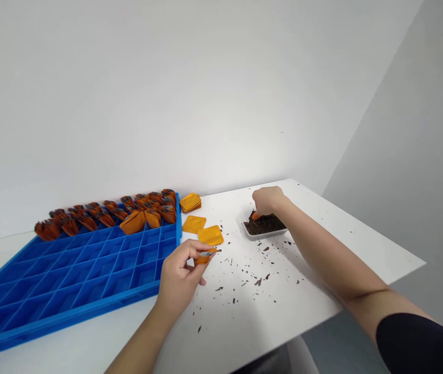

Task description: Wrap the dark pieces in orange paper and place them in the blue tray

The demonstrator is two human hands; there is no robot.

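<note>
My left hand (pixel 184 267) is closed around a small orange pouch (pixel 205 256), whose open edge shows a greyish lining. Just beyond it, two flat yellow-orange pouches (pixel 210 235) lie on the white table, with a small stack of the same pouches (pixel 191 202) further back. My right hand (pixel 267 200) reaches down into a shallow clear tray (pixel 265 236) packed with thin dark brown strips (pixel 264 225). Its fingers are pinched together at the tray's left end, by a raised dark piece; what they grip, if anything, is hidden.
On the left stands a large blue compartment tray (pixel 89 306); bundles of filled orange pouches (pixel 85 221) fill its back rows. Dark crumbs and flakes (pixel 258 282) are scattered over the white table (pixel 303 311). A white wall rises behind the table.
</note>
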